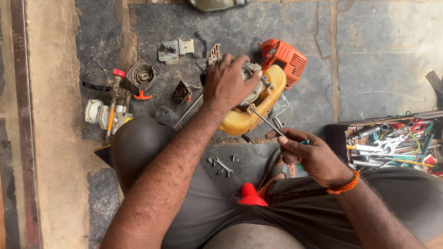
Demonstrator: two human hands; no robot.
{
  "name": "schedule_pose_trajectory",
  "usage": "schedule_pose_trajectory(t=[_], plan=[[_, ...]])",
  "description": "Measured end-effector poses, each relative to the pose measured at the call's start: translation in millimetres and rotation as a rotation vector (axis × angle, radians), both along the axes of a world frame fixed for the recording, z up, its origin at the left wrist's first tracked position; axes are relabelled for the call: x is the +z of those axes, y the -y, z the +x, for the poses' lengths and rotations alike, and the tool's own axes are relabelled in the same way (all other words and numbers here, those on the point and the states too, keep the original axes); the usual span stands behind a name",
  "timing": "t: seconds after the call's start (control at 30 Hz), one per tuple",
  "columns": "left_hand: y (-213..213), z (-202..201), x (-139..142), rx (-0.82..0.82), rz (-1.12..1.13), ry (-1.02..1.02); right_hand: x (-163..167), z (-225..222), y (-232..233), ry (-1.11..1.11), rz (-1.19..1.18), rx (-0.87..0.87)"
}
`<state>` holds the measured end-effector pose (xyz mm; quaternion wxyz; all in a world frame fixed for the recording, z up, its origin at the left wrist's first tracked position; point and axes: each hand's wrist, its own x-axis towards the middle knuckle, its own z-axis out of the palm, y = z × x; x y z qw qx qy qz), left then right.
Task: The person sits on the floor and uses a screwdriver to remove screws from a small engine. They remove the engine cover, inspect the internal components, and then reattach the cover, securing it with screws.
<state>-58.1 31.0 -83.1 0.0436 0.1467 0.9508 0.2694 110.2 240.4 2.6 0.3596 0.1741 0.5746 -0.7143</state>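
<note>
Our left hand (228,82) grips the small engine (251,99) tight; our right hand (311,154) holds a screwdriver (265,121) on it.

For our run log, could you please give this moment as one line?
left hand grips engine | right hand holds screwdriver, tip at engine | loose screws on floor | toolbox at right
</note>
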Motion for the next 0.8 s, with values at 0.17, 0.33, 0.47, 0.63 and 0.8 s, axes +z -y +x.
schedule_pose_trajectory(t=[0.17, 0.33, 0.47, 0.63, 0.8], plan=[[0.6, 0.0, 5.4, -0.026, -0.022, 0.063, -14.6, 16.2, 12.2, -0.609, 0.940, 0.373], [-10.3, -3.8, 16.0, -0.069, -0.061, 0.141, -11.4, 21.8, 12.3, -1.004, 1.383, 0.747], [-2.5, -1.8, 15.3, -0.045, -0.027, 0.048, -1.7, 29.2, 7.1, -0.965, 1.212, 0.525], [13.4, 3.2, 10.2, 0.018, 0.018, 0.046, -3.3, 37.1, 9.7, -0.386, 0.347, -0.189], [9.1, 6.9, 3.9, -0.006, 0.037, -0.001, 7.0, 47.5, 12.1, -0.633, 0.762, 0.099]])
